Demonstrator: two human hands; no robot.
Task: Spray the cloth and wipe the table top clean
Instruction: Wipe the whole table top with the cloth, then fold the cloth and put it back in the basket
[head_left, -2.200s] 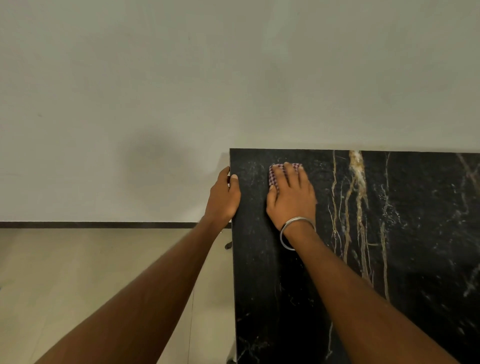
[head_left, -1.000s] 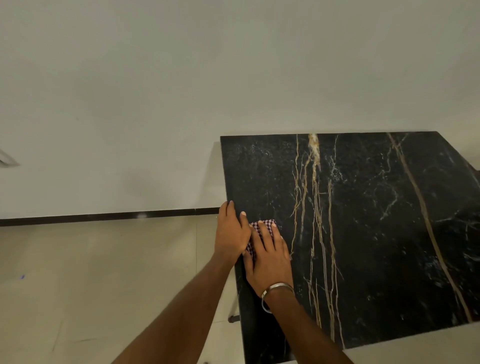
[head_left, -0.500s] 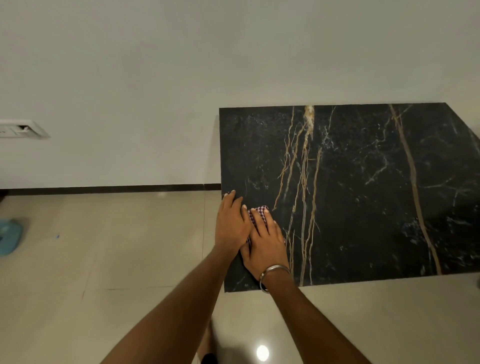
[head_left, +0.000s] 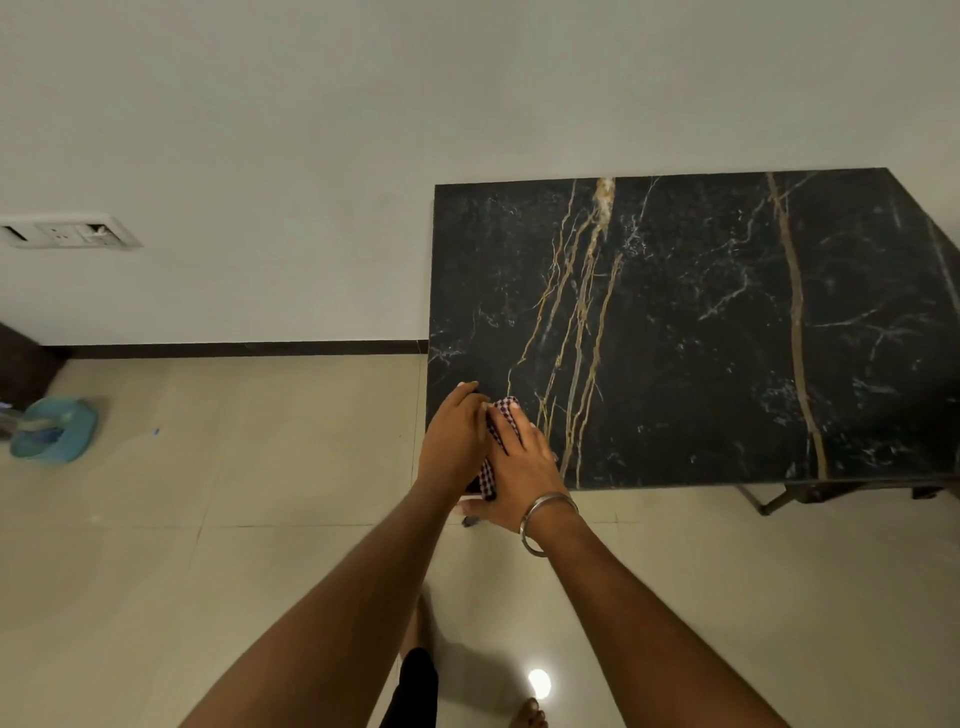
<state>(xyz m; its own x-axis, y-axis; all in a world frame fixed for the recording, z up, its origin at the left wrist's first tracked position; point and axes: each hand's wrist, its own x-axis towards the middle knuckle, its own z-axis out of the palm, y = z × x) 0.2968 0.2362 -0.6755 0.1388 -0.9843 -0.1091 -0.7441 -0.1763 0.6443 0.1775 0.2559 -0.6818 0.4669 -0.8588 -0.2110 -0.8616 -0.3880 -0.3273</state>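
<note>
A black marble table top (head_left: 701, 338) with gold and white veins fills the right half of the view. At its near left corner my right hand (head_left: 519, 462), a metal bangle on the wrist, lies flat on a small red-and-white checked cloth (head_left: 489, 470). Only a strip of the cloth shows between my two hands, hanging at the table's front edge. My left hand (head_left: 452, 441) rests against the table's left edge, touching the cloth and my right hand. No spray bottle is in view.
A pale wall stands behind the table, with a socket plate (head_left: 67, 231) at the left. Beige floor tiles lie in front and to the left. A teal plastic object (head_left: 52, 428) sits on the floor at far left. Metal table legs (head_left: 779, 499) show under the right front edge.
My right hand has dragged the cloth from the far left corner down the left side to the near left corner. My left hand followed along the edge. The view has pulled back.
</note>
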